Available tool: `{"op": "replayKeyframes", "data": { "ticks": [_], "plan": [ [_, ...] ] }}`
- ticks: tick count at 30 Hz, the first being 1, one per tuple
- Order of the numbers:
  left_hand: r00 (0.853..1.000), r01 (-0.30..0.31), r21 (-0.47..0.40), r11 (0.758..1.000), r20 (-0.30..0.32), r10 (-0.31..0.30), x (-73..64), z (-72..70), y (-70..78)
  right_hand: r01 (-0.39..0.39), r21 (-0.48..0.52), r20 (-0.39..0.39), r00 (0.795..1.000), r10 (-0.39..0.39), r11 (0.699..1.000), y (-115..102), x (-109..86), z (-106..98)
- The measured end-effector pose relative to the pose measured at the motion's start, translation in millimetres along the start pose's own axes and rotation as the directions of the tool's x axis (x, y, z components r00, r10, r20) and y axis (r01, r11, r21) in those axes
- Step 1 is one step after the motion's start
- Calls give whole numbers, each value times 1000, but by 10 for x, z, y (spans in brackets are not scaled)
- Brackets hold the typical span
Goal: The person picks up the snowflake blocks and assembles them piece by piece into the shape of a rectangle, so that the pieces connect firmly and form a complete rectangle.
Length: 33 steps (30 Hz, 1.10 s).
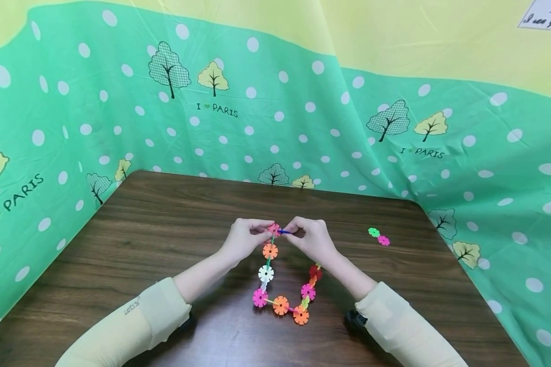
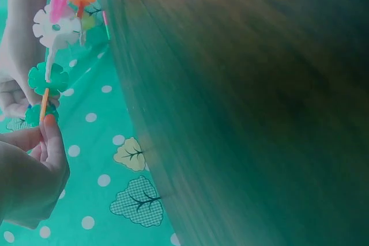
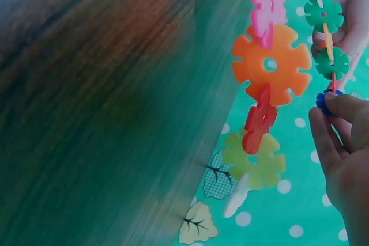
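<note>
A chain of notched plastic flower discs (image 1: pixel 280 306) in several colours hangs in a U below both hands, its discs slotted edge to edge. My left hand (image 1: pixel 243 238) pinches the chain near one end, at a pinkish-red disc (image 1: pixel 274 230) in the head view. Thumb and forefinger of my right hand (image 1: pixel 313 238) pinch a blue disc (image 3: pixel 326 103) right at that same end. Green discs (image 3: pixel 331 63) and a thin orange one come just before it in the right wrist view. The chain's other end hangs beside my right wrist, with a yellowish-green disc (image 3: pixel 253 156) and a white one.
Two loose discs, one green (image 1: pixel 374 232) and one pink (image 1: pixel 383 240), lie together on the dark wooden table (image 1: pixel 165 204) at the right. A green and yellow dotted cloth (image 1: pixel 280 117) hangs around the table's back and sides.
</note>
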<state>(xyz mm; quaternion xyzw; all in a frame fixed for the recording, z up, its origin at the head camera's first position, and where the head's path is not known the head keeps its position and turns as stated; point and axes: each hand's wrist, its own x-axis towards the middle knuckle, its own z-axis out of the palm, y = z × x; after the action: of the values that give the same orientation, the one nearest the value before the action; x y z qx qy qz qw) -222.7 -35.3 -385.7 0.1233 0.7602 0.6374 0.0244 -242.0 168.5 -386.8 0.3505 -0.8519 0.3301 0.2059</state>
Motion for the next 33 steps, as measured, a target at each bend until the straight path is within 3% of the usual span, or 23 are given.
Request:
{"op": "replayKeyframes", "data": {
  "ticks": [9,18,33],
  "plan": [
    [1000,-11,70,997,-8,12,-31,12,-7,10,6,22,1000,-10,1000,-6,-30,6],
    [1000,-12,-48,999,3,12,10,-5,-33,1,14,32,1000,-2,1000,-27,-23,-20],
    [1000,7,-59,998,4,-7,1,-23,-29,-30,42,26,999,29,999,-54,-46,-34]
  ]
}}
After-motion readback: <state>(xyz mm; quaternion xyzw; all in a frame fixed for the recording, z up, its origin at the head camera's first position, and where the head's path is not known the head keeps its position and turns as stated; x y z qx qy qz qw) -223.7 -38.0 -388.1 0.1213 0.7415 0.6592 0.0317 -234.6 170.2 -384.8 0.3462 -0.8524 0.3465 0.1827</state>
